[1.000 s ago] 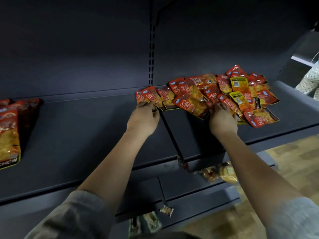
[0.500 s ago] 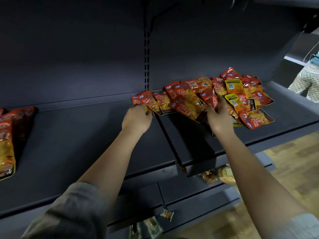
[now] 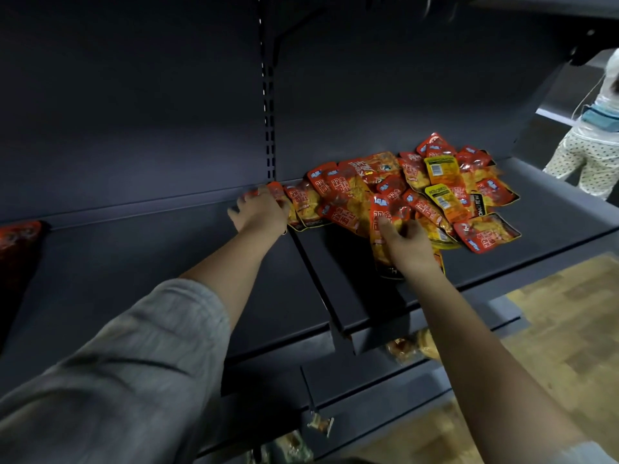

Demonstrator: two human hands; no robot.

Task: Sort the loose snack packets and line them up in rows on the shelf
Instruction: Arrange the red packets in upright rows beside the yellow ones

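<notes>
A loose heap of red-and-orange snack packets [image 3: 432,192], with a few yellow ones among them, lies on the dark shelf [image 3: 542,229] right of the upright. My left hand [image 3: 259,212] lies over the leftmost packet [image 3: 276,190] at the heap's left end; whether its fingers grip it is unclear. My right hand [image 3: 407,244] grips a red-and-orange packet [image 3: 385,222] at the heap's near edge, thumb on top, and holds it tilted off the shelf.
At the far left of the shelf lies a dark red packet [image 3: 20,236]. More packets [image 3: 413,349] sit on the lower shelf below. A slotted upright [image 3: 269,105] divides the back panel. A person [image 3: 593,142] stands at the far right on the wooden floor.
My right hand has drawn a packet out of the heap towards me. My left hand has slid further back and left onto the end packet. The camera has moved closer.
</notes>
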